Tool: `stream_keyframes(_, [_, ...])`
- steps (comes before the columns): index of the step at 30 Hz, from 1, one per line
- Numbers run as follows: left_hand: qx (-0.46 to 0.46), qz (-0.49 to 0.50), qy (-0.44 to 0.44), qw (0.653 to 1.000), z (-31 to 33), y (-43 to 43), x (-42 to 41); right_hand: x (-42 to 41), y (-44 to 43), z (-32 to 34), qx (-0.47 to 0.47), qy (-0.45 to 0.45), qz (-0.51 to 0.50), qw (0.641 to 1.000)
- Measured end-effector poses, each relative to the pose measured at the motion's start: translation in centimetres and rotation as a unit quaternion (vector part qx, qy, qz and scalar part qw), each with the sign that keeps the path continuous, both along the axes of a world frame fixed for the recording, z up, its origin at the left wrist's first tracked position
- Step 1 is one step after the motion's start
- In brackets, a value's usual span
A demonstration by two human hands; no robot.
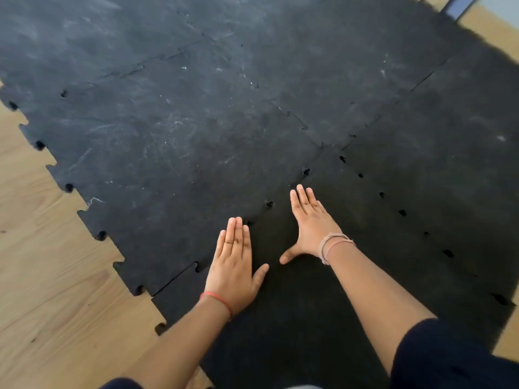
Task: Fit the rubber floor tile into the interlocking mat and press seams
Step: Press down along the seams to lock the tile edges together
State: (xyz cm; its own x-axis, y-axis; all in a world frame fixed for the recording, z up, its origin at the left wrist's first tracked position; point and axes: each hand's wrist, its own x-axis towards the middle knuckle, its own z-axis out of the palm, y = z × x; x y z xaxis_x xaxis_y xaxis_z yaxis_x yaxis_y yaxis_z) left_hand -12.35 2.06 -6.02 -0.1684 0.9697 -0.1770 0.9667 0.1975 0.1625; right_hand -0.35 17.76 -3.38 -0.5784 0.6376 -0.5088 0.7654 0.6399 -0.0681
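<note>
- A light wood-plank floor (50,276) with visible grain runs under me on the left, and most of it ahead is covered by a black interlocking mat (174,130).
- Nearest me lies the rubber floor tile (323,318), darker and cleaner than the rest, matte and finely grained, already lying in the corner gap of the mat.
- My left hand (233,265) rests flat on the tile by its left seam (266,204), palm down, fingers straight and close together, thumb spread; it grips nothing. A red thread (217,300) circles that wrist.
- My right hand (310,228) is also flat and open on the tile, fingertips near the seam, thumb splayed toward the other hand; it holds nothing. Pale cord bands (334,242) sit on that wrist.
- Along the seam small dark holes show where the puzzle-shaped tabs meet; a similar dotted line runs along the tile's right seam (393,206).
- The mat's left edge (56,169) is toothed with rounded notches against the wood.
- Farther out, the older tiles are scuffed grey with whitish scratches and dust marks.
- At the far right corner, bare wood shows beyond the mat.
</note>
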Motion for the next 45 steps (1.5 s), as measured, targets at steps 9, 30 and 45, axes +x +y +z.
stream_keyframes(9, [0.067, 0.051, -0.007, 0.996, -1.4, 0.4, 1.1, -0.6, 4.0, 0.7, 0.04, 0.026, 0.061, 0.997])
stream_keyframes(30, [0.046, 0.005, -0.054, 0.997, -1.4, 0.1, 0.0, -1.3, 1.5, 0.8, 0.054, -0.064, 0.186, 0.979])
stream_keyframes(45, [0.002, -0.013, -0.069, 0.998, -1.3, 0.7, -0.6, -0.7, 0.8, 0.4, 0.002, -0.047, 0.024, 0.999])
